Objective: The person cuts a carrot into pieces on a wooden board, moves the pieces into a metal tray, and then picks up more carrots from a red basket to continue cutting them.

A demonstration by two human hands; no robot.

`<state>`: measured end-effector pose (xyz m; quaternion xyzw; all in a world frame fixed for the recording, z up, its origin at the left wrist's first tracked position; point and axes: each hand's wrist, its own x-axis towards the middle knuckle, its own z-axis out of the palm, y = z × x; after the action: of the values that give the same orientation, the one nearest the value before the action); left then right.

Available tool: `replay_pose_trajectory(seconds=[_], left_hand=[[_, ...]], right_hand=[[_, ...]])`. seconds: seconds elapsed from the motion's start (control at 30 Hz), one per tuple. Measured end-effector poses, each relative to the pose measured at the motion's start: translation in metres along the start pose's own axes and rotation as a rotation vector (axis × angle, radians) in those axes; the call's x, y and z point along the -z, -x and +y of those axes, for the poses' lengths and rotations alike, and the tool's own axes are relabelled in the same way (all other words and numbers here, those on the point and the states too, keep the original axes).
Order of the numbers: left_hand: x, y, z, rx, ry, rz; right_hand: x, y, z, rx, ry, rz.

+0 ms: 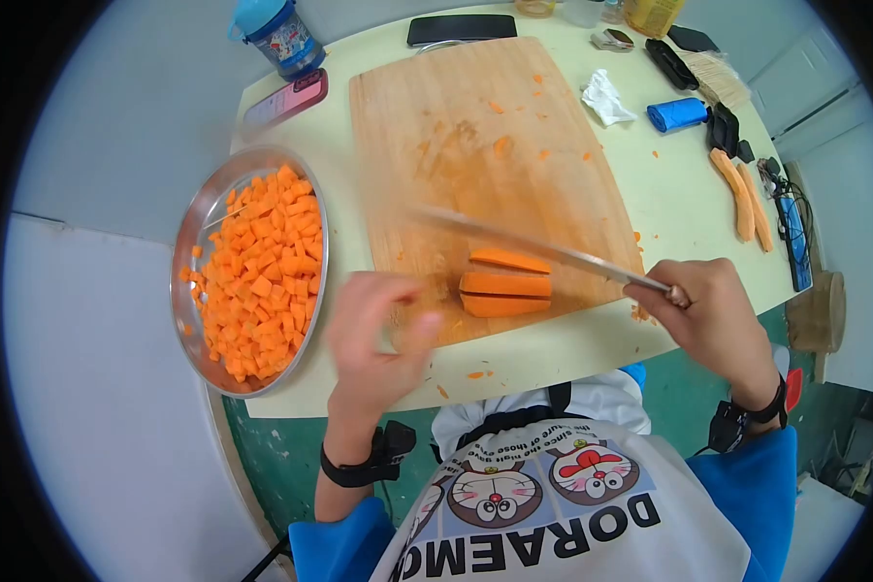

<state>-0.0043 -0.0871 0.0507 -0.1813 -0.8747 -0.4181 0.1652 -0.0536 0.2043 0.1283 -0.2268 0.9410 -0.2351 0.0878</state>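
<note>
My right hand [703, 315] is closed round the handle of a knife [553, 250], whose blade reaches left over the wooden cutting board [456, 107]. Just below the blade, near the board's front edge, lie thick carrot pieces [506, 284], cut lengthwise and side by side. My left hand [383, 330], blurred by motion, is over the board's front left corner, its fingers curved and apart with nothing between them. To its left stands a round metal tray [322, 281] heaped with diced carrot [262, 281].
At the back left are a blue bottle [286, 44] and a phone [296, 100]. A crumpled tissue [606, 98], a blue roll [678, 114] and two peeled carrots [735, 194] lie to the right. Small orange scraps dot board and table.
</note>
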Motion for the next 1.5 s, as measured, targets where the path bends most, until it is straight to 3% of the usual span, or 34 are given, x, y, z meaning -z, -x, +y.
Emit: replay_pose_trajectory(seconds=[0.07, 0.17, 0.4, 0.57, 0.7, 0.9, 0.97, 1.1, 1.27, 1.5], left_hand=[[-0.019, -0.017, 0.012, -0.008, -0.238, -0.172], [-0.034, -0.032, 0.016, -0.013, -0.339, -0.246], [-0.048, -0.051, -0.003, -0.045, -0.334, -0.480], [-0.056, -0.042, -0.003, 0.026, -0.504, -0.294], [-0.055, -0.042, 0.019, 0.153, -0.571, -0.368], [-0.046, -0.040, 0.018, 0.299, -0.295, -0.400], [-0.052, -0.038, 0.024, 0.447, -0.308, -0.382], [-0.054, -0.036, 0.030, 0.399, -0.367, -0.381], [-0.045, -0.036, 0.028, 0.520, -0.252, -0.422], [-0.050, -0.021, 0.021, 0.412, -0.228, -0.277]], right_hand=[[0.004, 0.001, 0.001, -0.129, -0.078, 0.082], [0.004, 0.007, 0.013, -0.169, -0.038, 0.162], [0.008, 0.030, 0.036, -0.259, -0.081, 0.295], [0.004, 0.046, 0.055, -0.330, -0.115, 0.325], [-0.001, 0.049, 0.065, -0.377, -0.144, 0.323], [-0.006, 0.050, 0.069, -0.371, -0.170, 0.246], [-0.007, 0.049, 0.070, -0.355, -0.194, 0.221], [-0.007, 0.047, 0.067, -0.346, -0.176, 0.213], [-0.008, 0.040, 0.058, -0.261, -0.170, 0.167], [-0.016, 0.015, 0.036, -0.115, 0.005, 0.036]])
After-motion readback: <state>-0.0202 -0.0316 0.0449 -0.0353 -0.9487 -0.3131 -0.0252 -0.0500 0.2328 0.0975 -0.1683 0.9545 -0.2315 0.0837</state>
